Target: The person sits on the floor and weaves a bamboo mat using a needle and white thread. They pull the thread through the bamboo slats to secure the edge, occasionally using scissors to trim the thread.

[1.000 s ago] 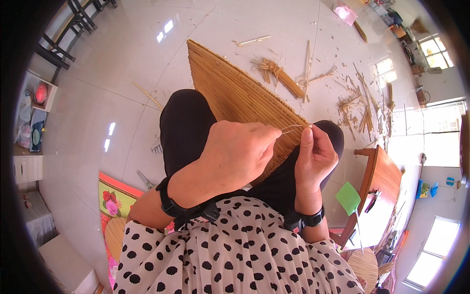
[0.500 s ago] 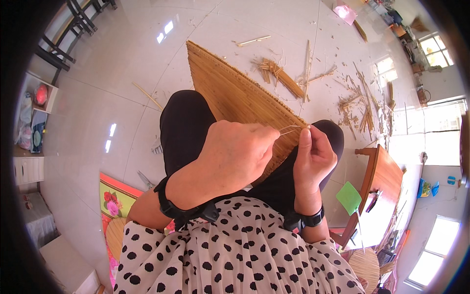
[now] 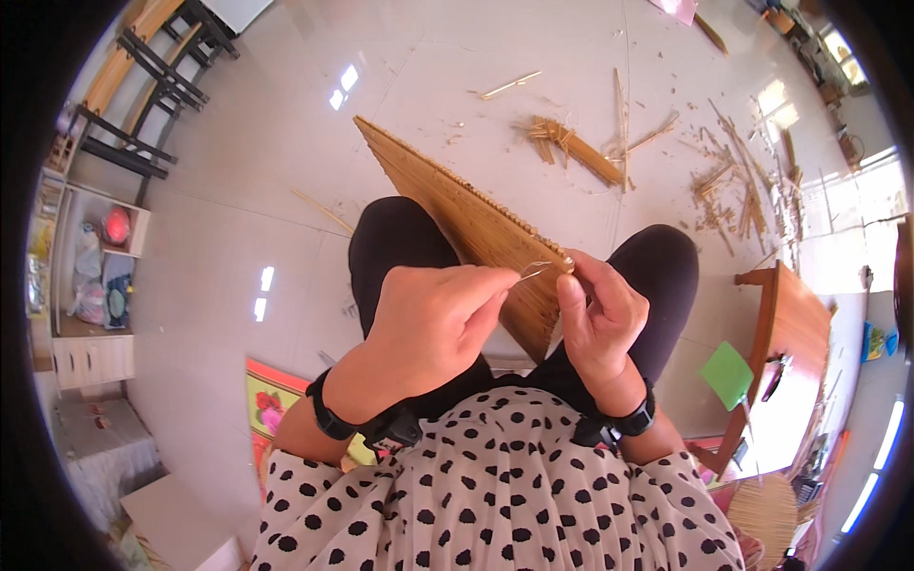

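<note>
Woven mat (image 3: 476, 224) lies across lap, far corner on floor (image 3: 286, 143); right hand (image 3: 602, 314) pinches its near edge, steadying it; left hand (image 3: 433, 328) fingers closed on thin strand (image 3: 535, 270), pulling it taut; reed scraps (image 3: 571, 147) beyond knees.

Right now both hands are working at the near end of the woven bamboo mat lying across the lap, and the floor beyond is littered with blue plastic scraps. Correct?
One thing is wrong: the litter on the floor is tan bamboo strips and splinters, not blue plastic. The rest holds in the head view: left hand and right hand meet at the near end of the woven bamboo mat across the lap.
</note>
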Available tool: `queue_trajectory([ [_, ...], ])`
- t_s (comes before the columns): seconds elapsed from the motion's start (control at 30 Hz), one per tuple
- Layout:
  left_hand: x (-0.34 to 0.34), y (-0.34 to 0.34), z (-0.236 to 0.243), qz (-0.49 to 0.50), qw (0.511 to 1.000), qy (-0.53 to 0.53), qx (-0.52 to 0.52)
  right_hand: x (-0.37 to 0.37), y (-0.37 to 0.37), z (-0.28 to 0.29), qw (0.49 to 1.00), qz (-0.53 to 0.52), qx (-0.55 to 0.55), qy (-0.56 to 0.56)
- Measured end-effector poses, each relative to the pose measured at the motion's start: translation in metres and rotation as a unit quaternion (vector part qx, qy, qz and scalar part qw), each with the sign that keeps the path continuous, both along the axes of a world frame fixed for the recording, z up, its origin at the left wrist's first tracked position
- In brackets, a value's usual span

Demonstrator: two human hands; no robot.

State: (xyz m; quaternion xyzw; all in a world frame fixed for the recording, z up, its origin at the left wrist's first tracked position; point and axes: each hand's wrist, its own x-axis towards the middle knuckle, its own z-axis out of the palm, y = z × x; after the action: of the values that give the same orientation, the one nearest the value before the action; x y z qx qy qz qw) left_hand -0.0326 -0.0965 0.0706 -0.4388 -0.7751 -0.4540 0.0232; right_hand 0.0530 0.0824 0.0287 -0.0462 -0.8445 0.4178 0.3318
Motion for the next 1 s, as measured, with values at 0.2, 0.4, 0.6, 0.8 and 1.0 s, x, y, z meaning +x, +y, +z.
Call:
queue_trajectory([
  [0.2, 0.006, -0.024, 0.004, 0.001, 0.999, -0.005, -0.039, 0.001, -0.011, -0.021, 0.994, 0.082, -0.053, 0.056],
  [0.4, 0.01, -0.044, 0.014, -0.016, 0.995, -0.002, -0.102, 0.001, -0.019, -0.021, 0.986, 0.134, -0.058, 0.084],
  [0.6, 0.014, -0.064, 0.02, -0.043, 0.984, -0.035, -0.171, -0.002, -0.026, -0.031, 0.962, 0.212, -0.091, 0.149],
  [0.8, 0.022, -0.068, 0.023, -0.033, 0.982, -0.042, -0.183, -0.003, -0.029, -0.038, 0.945, 0.255, -0.122, 0.163],
  [1.0, 0.025, -0.068, 0.028, -0.02, 0.978, -0.03, -0.206, -0.007, -0.032, -0.04, 0.939, 0.266, -0.15, 0.157],
])
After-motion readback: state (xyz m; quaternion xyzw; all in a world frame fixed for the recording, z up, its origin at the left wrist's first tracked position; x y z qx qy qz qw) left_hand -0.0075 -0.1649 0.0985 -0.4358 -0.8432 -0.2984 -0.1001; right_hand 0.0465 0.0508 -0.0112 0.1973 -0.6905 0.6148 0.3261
